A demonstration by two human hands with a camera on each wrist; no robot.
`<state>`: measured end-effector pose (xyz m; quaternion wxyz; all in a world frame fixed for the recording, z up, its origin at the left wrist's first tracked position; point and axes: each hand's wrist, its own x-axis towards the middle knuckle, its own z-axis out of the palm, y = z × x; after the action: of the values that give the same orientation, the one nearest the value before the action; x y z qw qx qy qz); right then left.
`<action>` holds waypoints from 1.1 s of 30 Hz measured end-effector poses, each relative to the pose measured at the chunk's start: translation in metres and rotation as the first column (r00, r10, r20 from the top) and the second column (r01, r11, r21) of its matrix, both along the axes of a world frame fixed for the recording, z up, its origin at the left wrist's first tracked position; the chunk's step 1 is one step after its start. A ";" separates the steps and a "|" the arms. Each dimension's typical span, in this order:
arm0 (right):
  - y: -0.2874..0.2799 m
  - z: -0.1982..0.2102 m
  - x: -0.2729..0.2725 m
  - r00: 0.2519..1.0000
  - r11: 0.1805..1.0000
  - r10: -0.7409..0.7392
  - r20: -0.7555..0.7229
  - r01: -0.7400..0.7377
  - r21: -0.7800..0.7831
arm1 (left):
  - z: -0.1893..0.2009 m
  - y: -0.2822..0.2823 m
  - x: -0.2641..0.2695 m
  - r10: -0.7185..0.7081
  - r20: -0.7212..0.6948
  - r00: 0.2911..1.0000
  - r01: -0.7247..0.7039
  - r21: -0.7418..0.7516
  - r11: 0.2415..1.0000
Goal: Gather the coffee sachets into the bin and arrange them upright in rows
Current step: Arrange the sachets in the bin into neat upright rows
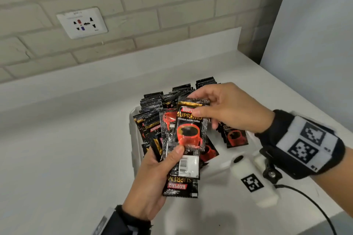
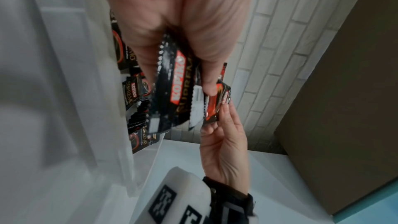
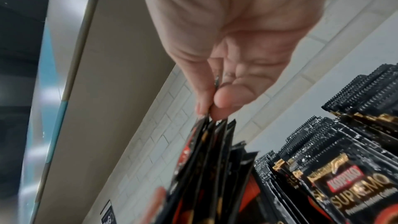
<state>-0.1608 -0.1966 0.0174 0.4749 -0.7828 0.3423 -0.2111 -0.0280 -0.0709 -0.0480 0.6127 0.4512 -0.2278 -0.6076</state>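
Black and red coffee sachets stand in upright rows (image 1: pixel 152 101) at the back of a white bin (image 1: pixel 131 126); others lie loose in it (image 1: pixel 236 137). Above the bin my left hand (image 1: pixel 172 158) grips a fanned bundle of sachets (image 1: pixel 183 170) by its lower end, thumb on the front. My right hand (image 1: pixel 196 104) pinches the top edge of the bundle's front sachet (image 1: pixel 189 129) between thumb and fingers. The left wrist view shows the bundle (image 2: pixel 176 91) under my left hand (image 2: pixel 178 77), with my right hand (image 2: pixel 215 118) at its far end. The right wrist view shows my right hand (image 3: pixel 211 108) pinching sachet edges (image 3: pixel 204 159) beside the rows (image 3: pixel 344 151).
The bin sits on a white counter (image 1: pixel 66 158) against a pale brick wall with a socket plate (image 1: pixel 82 23). A white device with a black marker (image 1: pixel 254 181) and a black cable (image 1: pixel 309 202) hangs below my right wrist. A brown panel (image 2: pixel 344 108) stands at the right.
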 end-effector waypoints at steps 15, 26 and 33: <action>-0.044 0.007 0.012 0.851 0.885 -0.069 -0.520 -0.189 -0.426 | 0.012 0.013 0.051 0.222 0.106 0.969 -0.217 -0.057 0.975; -0.044 -0.016 0.044 0.699 0.801 -0.041 -0.714 -0.404 -0.442 | 0.007 0.017 0.057 0.181 0.090 0.979 -0.178 -0.044 0.983; -0.049 -0.025 0.050 0.603 0.821 0.011 -0.798 -0.461 -0.337 | 0.008 0.017 0.056 0.163 0.074 0.984 -0.161 -0.031 0.986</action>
<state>-0.1103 -0.2452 -0.0076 0.0824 -0.9320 0.3297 0.1261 0.0281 -0.0542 -0.0396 0.6565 0.4835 -0.2210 -0.5352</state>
